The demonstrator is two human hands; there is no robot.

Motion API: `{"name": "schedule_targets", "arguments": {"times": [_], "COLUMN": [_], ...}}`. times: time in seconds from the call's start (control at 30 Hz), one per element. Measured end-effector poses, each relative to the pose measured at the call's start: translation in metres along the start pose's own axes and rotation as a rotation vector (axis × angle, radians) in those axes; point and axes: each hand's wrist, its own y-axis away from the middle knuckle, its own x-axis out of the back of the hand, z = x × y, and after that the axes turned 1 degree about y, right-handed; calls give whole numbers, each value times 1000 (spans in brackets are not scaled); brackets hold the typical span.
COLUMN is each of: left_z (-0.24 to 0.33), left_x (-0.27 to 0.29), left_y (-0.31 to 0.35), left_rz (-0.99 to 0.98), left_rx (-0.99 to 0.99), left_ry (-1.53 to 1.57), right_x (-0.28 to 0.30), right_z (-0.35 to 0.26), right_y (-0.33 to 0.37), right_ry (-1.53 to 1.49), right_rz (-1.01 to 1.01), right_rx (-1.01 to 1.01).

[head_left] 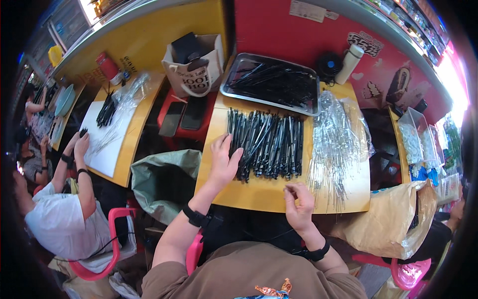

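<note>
Black slender sticks [266, 144] lie side by side in a wide row on my wooden table [239, 194]; their exact kind is unclear. My left hand [225, 162] rests at the row's left edge, thumb and fingers apart, fingertips touching the outermost sticks. Near the table's front edge, below the row's right end, my right hand [299, 203] has its fingers curled and thumb close to the index finger; anything between them is too small to see. Right of the row, thin silvery rods [331, 172] spill from a clear plastic bag [331, 117].
Behind the row stands a metal tray [318, 92] of black sticks. A white bottle [350, 65] is at the back right. Left are a tote bag [211, 57], two phones [193, 112] on a red stool and a green sack [149, 174]. A co-worker [59, 214] handles black pieces further left.
</note>
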Motion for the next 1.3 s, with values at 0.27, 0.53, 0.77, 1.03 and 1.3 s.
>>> {"name": "schedule_targets", "arguments": {"times": [0.27, 0.53, 0.77, 1.03, 1.3], "left_z": [-1, -9, -11, 3, -3], "left_x": [16, 21, 18, 27, 26], "left_y": [-4, -5, -2, -6, -7], "left_rz": [-69, 19, 7, 7, -35], "left_rx": [331, 393, 349, 400, 415], "left_ry": [700, 836, 819, 856, 865], "right_x": [29, 14, -48, -69, -69], "right_z": [-21, 67, 101, 95, 102], "right_y": [-70, -228, -304, -315, -311], "right_ry": [23, 313, 482, 953, 927], "right_rz": [-195, -213, -324, -485, -468], "right_rx": [26, 37, 94, 417, 508]}}
